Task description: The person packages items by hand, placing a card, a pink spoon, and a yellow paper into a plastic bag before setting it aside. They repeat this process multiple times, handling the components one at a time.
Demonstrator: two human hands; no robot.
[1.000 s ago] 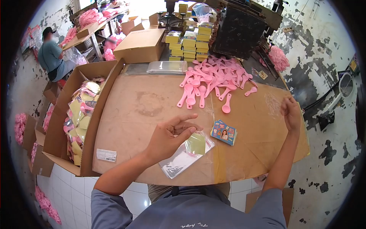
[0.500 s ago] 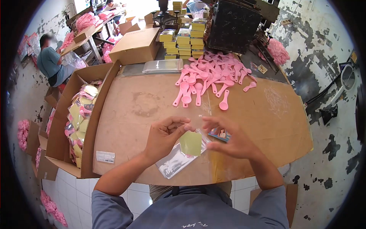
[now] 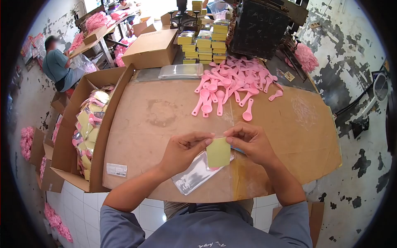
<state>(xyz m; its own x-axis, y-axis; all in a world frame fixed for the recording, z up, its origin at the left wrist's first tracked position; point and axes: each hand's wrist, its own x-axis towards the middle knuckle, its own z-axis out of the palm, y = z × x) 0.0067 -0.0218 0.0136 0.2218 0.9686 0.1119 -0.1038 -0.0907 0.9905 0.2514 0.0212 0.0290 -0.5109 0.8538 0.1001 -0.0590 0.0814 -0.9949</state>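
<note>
Cardboard worktop (image 3: 165, 111), sachet-filled carton (image 3: 108, 120), left hand (image 3: 182, 151) and right hand (image 3: 252, 144) fingers pinching yellow sachet (image 3: 218, 153)

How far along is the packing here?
Done: the carton at left holds many filled bags. In hand: left hand and right hand both pinch the top edge of a yellow packet above a stack of clear bags. Left: a large pile of loose pink spoons and stacked yellow boxes at the back, so plenty seems to remain.
</note>
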